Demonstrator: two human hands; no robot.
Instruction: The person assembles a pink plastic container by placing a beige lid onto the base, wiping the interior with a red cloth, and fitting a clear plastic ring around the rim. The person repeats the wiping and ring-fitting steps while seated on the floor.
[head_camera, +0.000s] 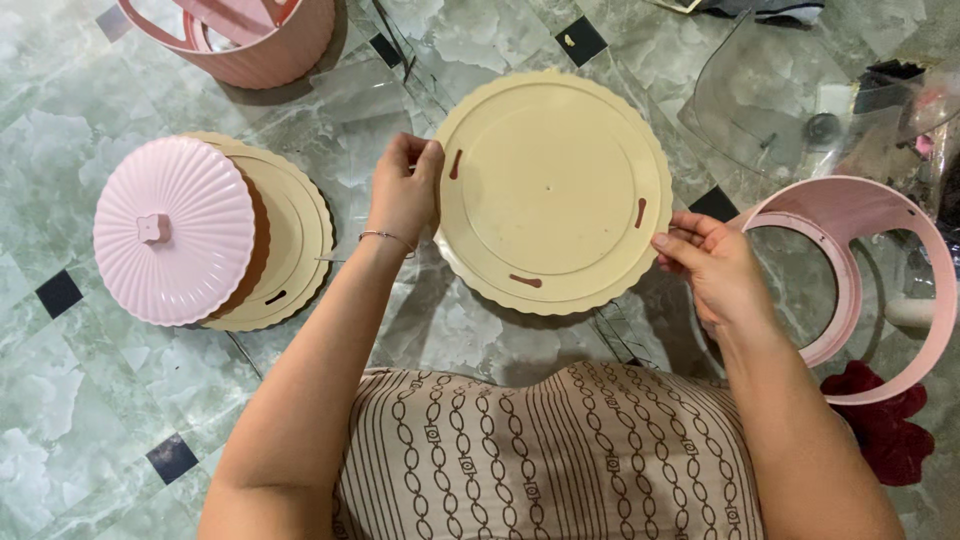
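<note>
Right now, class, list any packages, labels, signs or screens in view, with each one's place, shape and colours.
Clear plastic wrapping: top right on the floor, crumpled, see-through.
Labels, signs, screens: none in view.
The hands, left and right, hold only a plain round cream plate.

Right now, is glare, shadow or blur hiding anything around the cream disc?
Head view: sharp and evenly lit; cream disc and both hands, left hand and right hand, crisp, with soft shadows below them. Sheen on the marble floor; reflections blur detail in the clear plastic sheet.
</note>
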